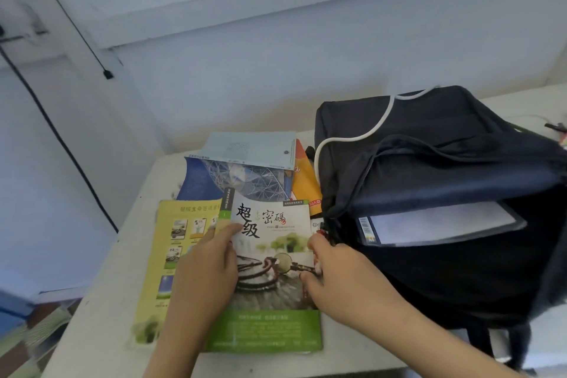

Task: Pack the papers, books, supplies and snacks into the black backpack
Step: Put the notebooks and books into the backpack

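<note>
A white and green book [270,258] with black Chinese title lies on top of the pile on the white table [101,310]. My left hand [205,267] holds its left spine edge, thumb on the cover. At the book's right edge my right hand [340,282] grips with curled fingers. Under it lie a yellow-green leaflet [165,248], a blue book with a steel lattice picture [227,178], a pale blue paper [254,147] and an orange booklet [303,184]. The black backpack [445,209] stands open to the right, with a white-covered book [438,224] inside.
A white cord [362,135] runs over the backpack's top. A black cable [61,138] hangs along the wall on the left. The table's left edge drops to a floor with coloured items [27,334]. Small items [558,129] sit behind the backpack at far right.
</note>
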{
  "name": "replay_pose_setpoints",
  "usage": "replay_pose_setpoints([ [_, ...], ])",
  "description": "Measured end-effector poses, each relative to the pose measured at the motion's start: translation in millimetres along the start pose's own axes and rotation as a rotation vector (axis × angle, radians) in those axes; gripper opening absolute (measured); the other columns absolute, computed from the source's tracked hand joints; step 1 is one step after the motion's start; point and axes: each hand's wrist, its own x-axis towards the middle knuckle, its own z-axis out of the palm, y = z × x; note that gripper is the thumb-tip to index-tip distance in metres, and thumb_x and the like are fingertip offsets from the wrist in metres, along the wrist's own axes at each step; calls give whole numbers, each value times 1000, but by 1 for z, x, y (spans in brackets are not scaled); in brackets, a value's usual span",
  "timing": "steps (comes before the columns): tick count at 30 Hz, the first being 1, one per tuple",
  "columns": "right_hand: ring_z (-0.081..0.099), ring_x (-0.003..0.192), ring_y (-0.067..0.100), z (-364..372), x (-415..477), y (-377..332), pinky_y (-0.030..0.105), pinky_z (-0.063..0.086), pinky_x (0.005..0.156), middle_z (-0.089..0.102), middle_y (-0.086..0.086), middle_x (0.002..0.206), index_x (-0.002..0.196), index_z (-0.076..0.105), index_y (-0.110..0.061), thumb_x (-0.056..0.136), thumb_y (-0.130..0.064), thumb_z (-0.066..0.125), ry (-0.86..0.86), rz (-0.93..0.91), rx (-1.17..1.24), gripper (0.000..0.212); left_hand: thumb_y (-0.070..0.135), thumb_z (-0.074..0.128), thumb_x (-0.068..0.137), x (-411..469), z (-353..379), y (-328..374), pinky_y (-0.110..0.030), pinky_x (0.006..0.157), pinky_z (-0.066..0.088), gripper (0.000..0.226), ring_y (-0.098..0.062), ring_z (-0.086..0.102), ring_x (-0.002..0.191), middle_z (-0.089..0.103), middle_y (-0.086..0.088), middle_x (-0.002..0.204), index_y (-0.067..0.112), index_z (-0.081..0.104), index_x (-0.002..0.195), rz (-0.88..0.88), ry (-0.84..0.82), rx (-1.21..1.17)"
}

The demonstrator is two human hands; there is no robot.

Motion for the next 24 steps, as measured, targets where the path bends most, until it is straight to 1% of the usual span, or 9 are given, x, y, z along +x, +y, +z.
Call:
replay_pose_setpoints([
  [5,58,91,23,-4,-4,-5,30,36,61,60,3,99,115,40,-21,94,-37,44,57,-35,-94,27,5,47,90,2,-38,-5,-17,45,33,41,-9,47,47,63,3,63,38,63,106,-87,89,-262],
  [7,58,92,21,-10,-4,-12,28,34,63,60,0,102,115,41,-23,96,-39,39,110,-68,-188,25,6,46,91,5,-58,-8,-18,44,36,43,-10,50,45,65,-1,64,45,62,98,-113,163,-385],
  [10,57,92,18,-19,1,-22,29,35,65,60,-5,101,113,46,-24,96,-45,38,182,-151,-200,28,6,46,94,11,-83,-4,-28,53,46,41,-29,59,62,69,-1,71,42,66,97,-124,253,-581],
  [12,54,92,10,-25,11,-28,27,38,71,57,-12,102,129,43,-33,94,-47,44,129,-211,-5,38,5,45,94,12,-96,7,-26,57,49,40,-24,59,65,70,5,73,38,68,97,-119,297,-699],
  [14,47,93,-3,-25,23,-30,22,38,80,48,-22,109,137,32,-44,92,-44,50,47,-301,286,49,4,45,94,11,-104,20,-34,64,54,37,-27,64,70,72,1,80,32,69,98,-105,324,-815],
  [17,38,122,-8,-28,36,-33,19,36,100,33,-36,134,136,27,-49,91,-31,57,45,-448,602,56,3,45,93,11,-110,39,-38,62,57,35,-25,68,75,73,-3,84,27,69,98,-62,330,-964],
  [19,32,131,-5,-33,41,-33,23,34,106,32,-29,141,136,32,-39,91,-17,58,65,-522,813,57,3,43,93,13,-110,49,-29,57,58,36,-18,69,72,73,1,82,27,70,95,-37,321,-1033],
  [22,51,122,12,-45,43,-30,33,45,99,40,-2,142,132,41,-33,85,-2,60,77,-530,1131,59,1,42,94,20,-105,62,-24,56,56,38,-15,69,71,73,3,81,27,69,94,-12,293,-1134],
  [24,55,114,23,-54,45,-24,39,45,96,47,10,137,125,49,-36,79,-1,61,107,-509,1204,59,0,42,94,26,-99,67,-22,55,55,38,-13,69,71,73,4,81,27,69,94,0,273,-1177],
])
